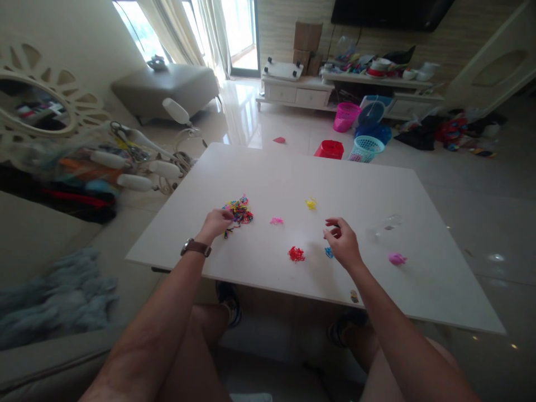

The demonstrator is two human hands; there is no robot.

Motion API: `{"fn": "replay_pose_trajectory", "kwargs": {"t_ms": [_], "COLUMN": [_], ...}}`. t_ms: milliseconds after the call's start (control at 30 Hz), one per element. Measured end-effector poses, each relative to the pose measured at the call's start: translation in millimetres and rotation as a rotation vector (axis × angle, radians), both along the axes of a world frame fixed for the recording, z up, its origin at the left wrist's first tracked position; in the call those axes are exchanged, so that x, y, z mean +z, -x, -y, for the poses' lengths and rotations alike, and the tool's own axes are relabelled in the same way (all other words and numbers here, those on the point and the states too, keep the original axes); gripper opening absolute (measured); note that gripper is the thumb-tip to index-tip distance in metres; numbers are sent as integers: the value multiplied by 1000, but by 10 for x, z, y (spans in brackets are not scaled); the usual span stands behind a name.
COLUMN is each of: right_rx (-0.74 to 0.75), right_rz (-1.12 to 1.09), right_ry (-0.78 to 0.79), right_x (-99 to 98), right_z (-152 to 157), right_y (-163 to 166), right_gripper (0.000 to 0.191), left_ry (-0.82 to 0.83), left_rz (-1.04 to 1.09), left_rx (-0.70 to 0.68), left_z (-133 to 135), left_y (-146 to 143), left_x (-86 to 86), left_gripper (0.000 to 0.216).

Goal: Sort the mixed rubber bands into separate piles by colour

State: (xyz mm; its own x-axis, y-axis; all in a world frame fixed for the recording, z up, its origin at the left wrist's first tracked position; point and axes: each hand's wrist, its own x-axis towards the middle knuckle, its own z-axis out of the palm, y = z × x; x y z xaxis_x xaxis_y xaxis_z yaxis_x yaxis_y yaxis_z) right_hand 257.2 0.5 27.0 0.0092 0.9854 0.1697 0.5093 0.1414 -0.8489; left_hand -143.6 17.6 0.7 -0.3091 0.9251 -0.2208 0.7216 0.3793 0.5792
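Observation:
My left hand (216, 223), with a brown-strapped watch on its wrist, is at the near left edge of a mixed heap of small coloured elastic bands (243, 212). Its fingers are pinched together, with a purple band at the tips. Over a small blue cluster of bands (329, 253) hovers my right hand (342, 241), thumb and fingers curled but apart; a dark spot near its fingers is too small to make out. Between the hands lie separate clusters: pink bands (277, 221), yellow bands (310, 204) and red bands (296, 254).
On the white table (259, 173) are a clear plastic container (383, 228), a pink-purple lump (397, 258) and a small brownish piece (354, 296) by the near edge. Beyond the far edge stand a red bin (330, 149) and a light-blue basket (367, 147). A lamp (157, 169) stands left.

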Motion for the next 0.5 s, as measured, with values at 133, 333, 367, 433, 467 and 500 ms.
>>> {"fn": "replay_pose_trajectory", "kwargs": {"t_ms": [133, 333, 367, 433, 467, 500], "right_rx": [31, 73, 74, 74, 74, 75], "right_rz": [30, 103, 105, 107, 108, 110], "right_ry": [-32, -96, -94, -88, -85, -83], "right_x": [18, 38, 39, 40, 38, 37], "right_z": [-30, -35, -33, -27, -25, -23], "right_y": [20, -5, -15, -37, -47, -56], "right_gripper": [25, 21, 21, 21, 21, 21], "left_ry": [12, -3, 7, 28, 32, 35], "left_rz": [13, -119, -125, -120, -114, -103], "left_rx": [-112, -192, -186, -160, -142, -126], "left_z": [-79, -103, -99, -91, -90, -90], "left_y": [-169, -206, -197, -175, -161, -145], "left_x": [-109, -264, -276, -287, -285, -279], "left_gripper": [35, 21, 17, 12, 10, 8]}}
